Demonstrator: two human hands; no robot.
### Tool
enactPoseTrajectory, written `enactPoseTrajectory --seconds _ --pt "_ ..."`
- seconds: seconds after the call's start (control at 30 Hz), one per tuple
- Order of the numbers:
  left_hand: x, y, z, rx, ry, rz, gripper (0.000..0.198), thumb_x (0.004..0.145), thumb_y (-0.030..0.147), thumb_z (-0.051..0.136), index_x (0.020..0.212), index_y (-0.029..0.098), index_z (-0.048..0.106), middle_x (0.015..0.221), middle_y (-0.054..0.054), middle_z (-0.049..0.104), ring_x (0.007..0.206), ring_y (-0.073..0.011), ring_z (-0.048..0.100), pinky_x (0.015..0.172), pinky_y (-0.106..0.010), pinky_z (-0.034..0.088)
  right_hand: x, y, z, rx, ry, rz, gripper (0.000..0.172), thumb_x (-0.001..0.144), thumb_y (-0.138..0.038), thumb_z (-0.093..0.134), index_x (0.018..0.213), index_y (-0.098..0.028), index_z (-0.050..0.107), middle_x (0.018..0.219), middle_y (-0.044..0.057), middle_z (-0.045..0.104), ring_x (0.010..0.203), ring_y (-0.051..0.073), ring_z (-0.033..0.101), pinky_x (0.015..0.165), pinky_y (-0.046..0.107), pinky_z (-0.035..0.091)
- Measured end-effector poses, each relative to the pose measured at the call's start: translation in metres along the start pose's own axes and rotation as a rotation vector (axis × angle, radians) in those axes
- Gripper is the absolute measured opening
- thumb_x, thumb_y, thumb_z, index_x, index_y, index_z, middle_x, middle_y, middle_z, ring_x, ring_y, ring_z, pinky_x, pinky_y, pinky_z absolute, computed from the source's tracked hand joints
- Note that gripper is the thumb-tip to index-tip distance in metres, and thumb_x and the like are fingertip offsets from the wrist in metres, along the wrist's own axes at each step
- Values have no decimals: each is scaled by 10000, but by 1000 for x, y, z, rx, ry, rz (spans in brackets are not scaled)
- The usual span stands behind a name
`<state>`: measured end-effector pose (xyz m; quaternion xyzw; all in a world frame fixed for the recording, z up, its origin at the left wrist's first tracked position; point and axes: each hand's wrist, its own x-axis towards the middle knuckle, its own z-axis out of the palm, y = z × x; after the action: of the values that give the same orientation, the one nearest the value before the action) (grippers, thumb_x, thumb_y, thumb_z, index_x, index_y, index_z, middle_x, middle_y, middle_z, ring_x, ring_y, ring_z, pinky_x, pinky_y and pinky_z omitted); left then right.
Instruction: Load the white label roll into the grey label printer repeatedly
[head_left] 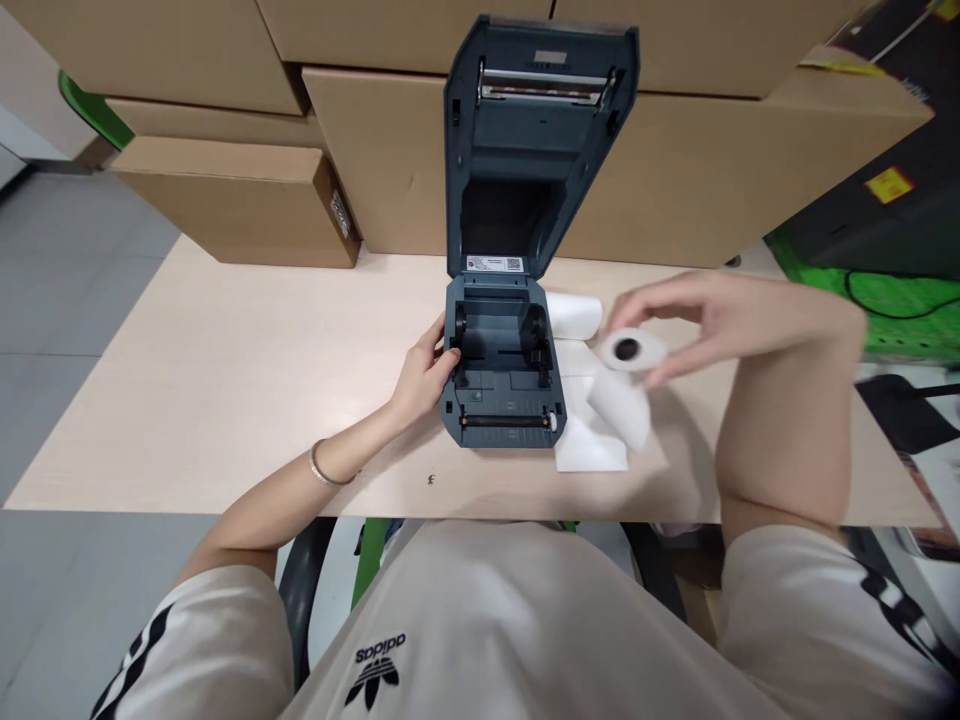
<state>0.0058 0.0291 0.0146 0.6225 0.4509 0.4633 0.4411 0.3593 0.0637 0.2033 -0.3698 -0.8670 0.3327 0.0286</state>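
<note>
A dark grey label printer stands on the table with its lid raised, so the roll bay and the black roller show. My left hand grips the printer's left side, thumb over the rim. To the right of the printer, my right hand holds a white paper roll with a dark core, its loose end hanging down, slightly blurred. Another white roll lies against the printer's right side, and a strip of white paper is spread on the table below it.
Large cardboard boxes line the back of the light wooden table. A smaller flat box stands at the back left. On the right are a dark case and a green surface with a black cable. A small dark scrap lies near the front edge.
</note>
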Motion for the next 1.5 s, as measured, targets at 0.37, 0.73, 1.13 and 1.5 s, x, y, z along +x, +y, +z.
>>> enactPoseTrajectory --seconds 0.37,0.73,1.13,1.5 --pt "2 6 -1 43 -35 8 735 960 379 580 1651 128 601 1629 -166 738 1392 -361 753 1226 -507 600 150 -24 63 -492 81 102 345 958 -230 674 1271 -137 787 1271 163 845 1175 337 737 1056 448 446" --pt "2 4 0 34 -38 11 755 951 375 584 1666 134 584 1672 -165 706 1422 -366 741 1226 -504 597 141 -27 89 -816 225 86 402 991 -105 596 1342 -30 777 1339 299 789 1234 433 739 1033 525 477" --pt "2 4 -1 34 -45 -2 754 969 365 582 1687 135 571 1724 -169 659 1533 -375 681 1317 -522 530 67 -12 81 -205 20 -335 839 901 -147 646 1732 -250 590 1779 68 606 1683 307 553 1448 597 384" --pt "3 12 -1 4 -54 -96 786 920 382 668 1667 153 577 1703 -180 664 1525 -412 666 1330 -596 515 29 -22 149 -470 272 -385 407 1103 -118 616 1445 -194 824 1587 124 762 1514 301 723 1279 467 634"
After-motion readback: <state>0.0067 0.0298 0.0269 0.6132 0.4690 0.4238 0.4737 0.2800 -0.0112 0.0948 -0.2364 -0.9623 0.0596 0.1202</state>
